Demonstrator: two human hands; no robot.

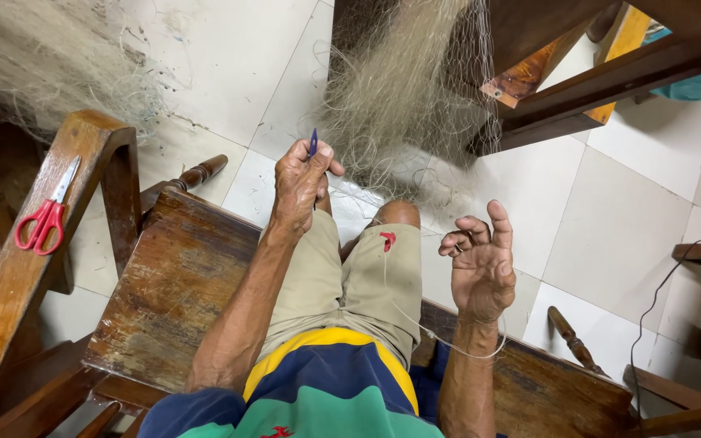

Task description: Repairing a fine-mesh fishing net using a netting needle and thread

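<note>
Net (403, 89): fine pale monofilament, slightly glossy, tangled. Needle (312, 143) in left hand (302, 182): blue plastic, smooth. Line (415, 320) at right hand (480, 264): thin, translucent. Bench (172, 284): dark wood, varnish worn, scratched, patchy sheen. Scissors (46, 215): red plastic handles, bright metal blades. Shorts (350, 276): khaki cloth, matt. Floor (610, 219): white tile, smooth, faint gloss

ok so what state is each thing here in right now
left hand: raised, pinching a thin blue needle
right hand: fingers curled, pinching a clear line
pale mesh fishing net: hanging bunched from a dark wooden frame
red-handled scissors: shut, lying on a wooden armrest
</note>
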